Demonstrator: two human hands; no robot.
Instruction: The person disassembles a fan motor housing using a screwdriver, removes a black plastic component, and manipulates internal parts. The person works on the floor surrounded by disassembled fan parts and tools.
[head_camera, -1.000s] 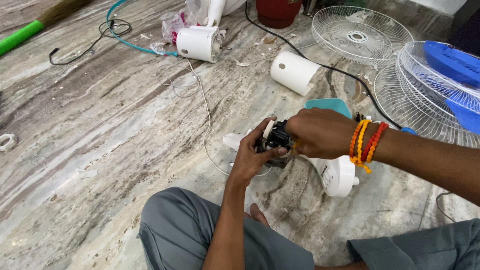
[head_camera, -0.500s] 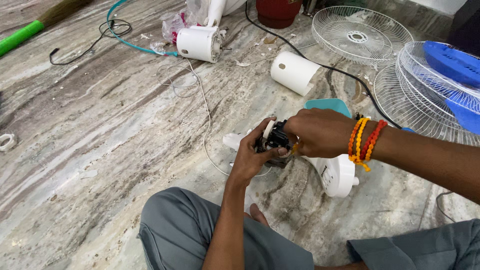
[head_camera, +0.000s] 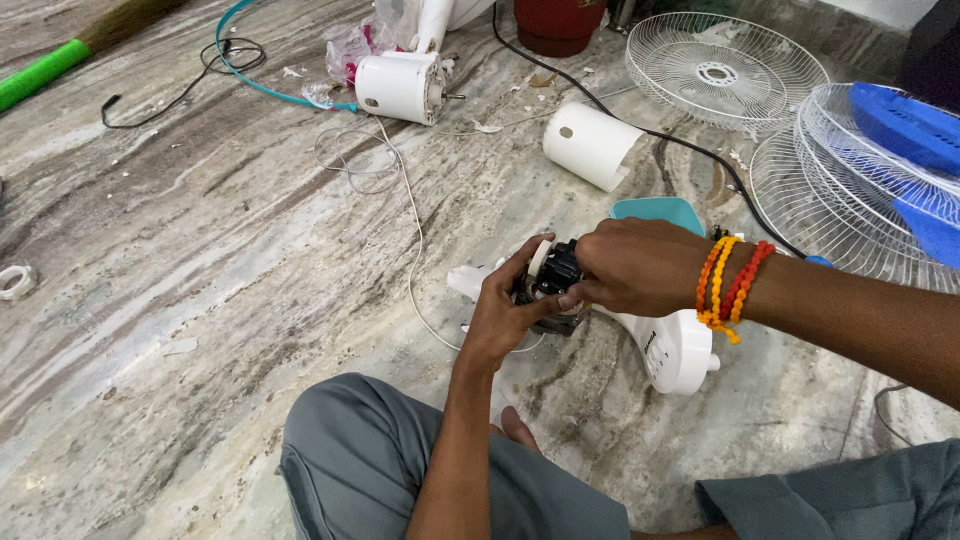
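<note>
The fingers (head_camera: 520, 290) of the left hand (head_camera: 505, 310) are closed around a small black fan motor (head_camera: 552, 280), cupping it from below and from the near side, while the right hand (head_camera: 640, 265) grips the same motor from above, its fingers curled over the top so that the exact contact is hidden. The motor sits between the 2 hands, just above the marble floor (head_camera: 200, 300) and touching a white fan housing (head_camera: 670, 350) that lies just right of the fingers. To do this well, the left hand likely needs to hold the motor steady while the right does the fine work, with the thin white wire (head_camera: 410, 250) trailing left of the fingers kept free of the grip. Behind the right hand a teal part (head_camera: 655, 212) lies close. Farther out, beyond the fingers, lie a white cylinder cover (head_camera: 592, 145) and a second white motor shell (head_camera: 400, 87); a black cable (head_camera: 680, 150) runs past them. Wire fan guards (head_camera: 720, 70) and blue blades (head_camera: 910, 125) crowd the far right, so room to move looks best to the left, where bare floor opens.
</note>
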